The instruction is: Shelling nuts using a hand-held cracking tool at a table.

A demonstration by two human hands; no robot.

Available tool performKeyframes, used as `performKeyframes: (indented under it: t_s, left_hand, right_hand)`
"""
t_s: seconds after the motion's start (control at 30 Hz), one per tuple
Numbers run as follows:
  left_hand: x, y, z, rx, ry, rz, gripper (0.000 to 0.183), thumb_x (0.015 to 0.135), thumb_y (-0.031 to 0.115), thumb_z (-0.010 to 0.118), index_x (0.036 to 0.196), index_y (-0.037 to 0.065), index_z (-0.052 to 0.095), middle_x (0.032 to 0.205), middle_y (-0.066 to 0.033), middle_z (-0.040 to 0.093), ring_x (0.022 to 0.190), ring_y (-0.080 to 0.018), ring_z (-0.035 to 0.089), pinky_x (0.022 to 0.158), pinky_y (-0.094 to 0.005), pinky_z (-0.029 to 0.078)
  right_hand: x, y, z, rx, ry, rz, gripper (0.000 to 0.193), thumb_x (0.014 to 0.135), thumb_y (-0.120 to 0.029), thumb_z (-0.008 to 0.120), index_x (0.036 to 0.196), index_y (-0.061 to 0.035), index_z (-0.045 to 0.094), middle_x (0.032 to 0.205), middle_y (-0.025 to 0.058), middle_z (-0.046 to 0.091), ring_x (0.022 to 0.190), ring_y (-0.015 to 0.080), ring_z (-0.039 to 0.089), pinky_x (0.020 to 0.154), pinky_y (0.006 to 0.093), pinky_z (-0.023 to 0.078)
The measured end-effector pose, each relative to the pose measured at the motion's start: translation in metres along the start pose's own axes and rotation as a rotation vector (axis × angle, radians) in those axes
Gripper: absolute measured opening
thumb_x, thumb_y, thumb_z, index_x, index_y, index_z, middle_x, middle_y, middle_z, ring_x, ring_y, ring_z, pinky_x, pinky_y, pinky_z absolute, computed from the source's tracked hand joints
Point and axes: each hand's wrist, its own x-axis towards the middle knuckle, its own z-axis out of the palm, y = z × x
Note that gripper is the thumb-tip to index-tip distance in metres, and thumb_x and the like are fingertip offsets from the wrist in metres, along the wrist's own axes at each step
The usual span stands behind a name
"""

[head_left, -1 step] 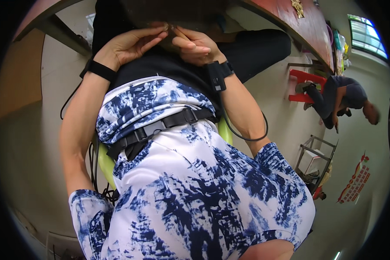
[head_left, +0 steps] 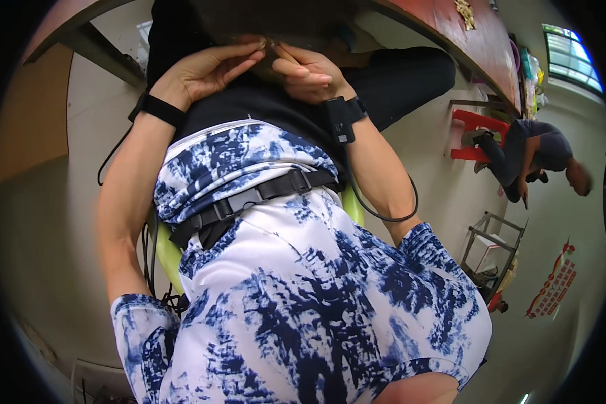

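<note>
- Left hand: fingertips pinched on a small pale piece (too tiny to identify).
- Right hand: fingers curled; I cannot tell its hold.
- Piece's place: between the two hands.

Item at the hands too small to identify, reddish tabletop cut off above, wall print illegible

Indoor light moderate, fairly even. Window at upper right brightest, panes washed pale, blue along outer edge. Small bright streak at lower right rim. Pale sheen on red tabletop. White-and-blue shirt clearly lit; space beyond fingertips in deep shadow, detail lost. Fisheye bends tabletop edge; corners black. Background person soft.
</note>
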Motion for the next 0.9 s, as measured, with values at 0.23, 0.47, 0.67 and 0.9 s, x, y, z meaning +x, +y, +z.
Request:
performKeyframes:
  t_s: [0.23,0.47,0.67,0.9]
  left_hand:
    - [0.002,0.002,-0.008,-0.011,-0.066,-0.070,0.020,0.086,0.002,0.058,0.105,-0.005,0.059,0.101,-0.0142,0.063,0.093,-0.0201,0.064,0.073,-0.0222,0.058]
    - [0.005,0.005,-0.007,-0.160,-0.094,0.006,0.022,0.084,0.002,0.061,0.104,-0.007,0.059,0.103,-0.0175,0.062,0.097,-0.0254,0.063,0.076,-0.0256,0.058]
    - [0.008,0.004,-0.005,-0.139,-0.046,0.017,0.021,0.084,0.002,0.060,0.104,-0.006,0.059,0.103,-0.0179,0.062,0.099,-0.0281,0.062,0.077,-0.0282,0.058]
    - [0.001,0.006,0.001,-0.158,-0.025,-0.010,0.021,0.084,0.003,0.061,0.104,-0.004,0.060,0.102,-0.0175,0.063,0.096,-0.0267,0.063,0.076,-0.0289,0.058]
  right_hand:
    - [-0.001,-0.006,-0.008,0.024,0.233,-0.123,0.045,0.101,-0.026,0.019,0.140,-0.0041,0.021,0.064,0.0019,0.047,0.030,0.0015,0.035,0.030,0.0125,0.029]
    - [0.003,-0.009,-0.020,0.005,-0.022,-0.047,0.045,0.101,-0.029,0.022,0.097,0.0070,0.048,0.052,-0.0002,0.045,0.030,0.0016,0.035,0.030,0.0125,0.029]
    - [0.002,-0.009,-0.001,-0.112,0.092,0.025,0.045,0.101,-0.029,0.019,0.081,0.0013,0.045,0.049,-0.0020,0.041,0.028,0.0012,0.030,0.029,0.0104,0.027]
    - [0.005,-0.005,0.009,-0.231,0.252,-0.040,0.041,0.101,-0.027,0.021,0.082,0.0003,0.045,0.054,-0.0016,0.041,0.032,-0.0009,0.032,0.030,0.0106,0.028]
